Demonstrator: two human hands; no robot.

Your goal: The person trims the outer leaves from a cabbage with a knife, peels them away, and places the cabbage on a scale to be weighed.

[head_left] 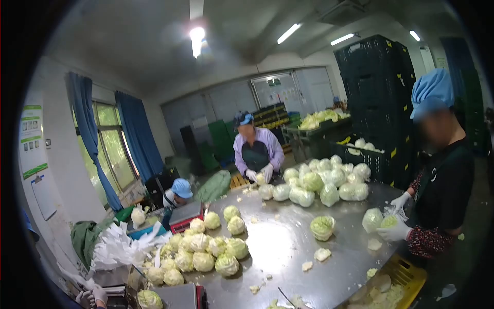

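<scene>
Neither my left hand nor my right hand can be made out in the head view. Nearest to me is the steel table [288, 257], with loose leaves [296, 303] at its front edge. Peeled cabbages [203, 261] are heaped on its left side, and a single cabbage [322, 228] sits right of the middle. Low at the left, a pair of gloved hands [92, 296] shows by a white strip; they seem to belong to a person at the left edge, though the arms are mostly hidden.
At right, a person in a blue cap [432, 95] handles a cabbage and clear wrap. Wrapped cabbages [329, 177] are piled at the back, where another person [259, 147] works. Scales [186, 216], a yellow crate [411, 280] and stacked dark crates [373, 92] surround the table.
</scene>
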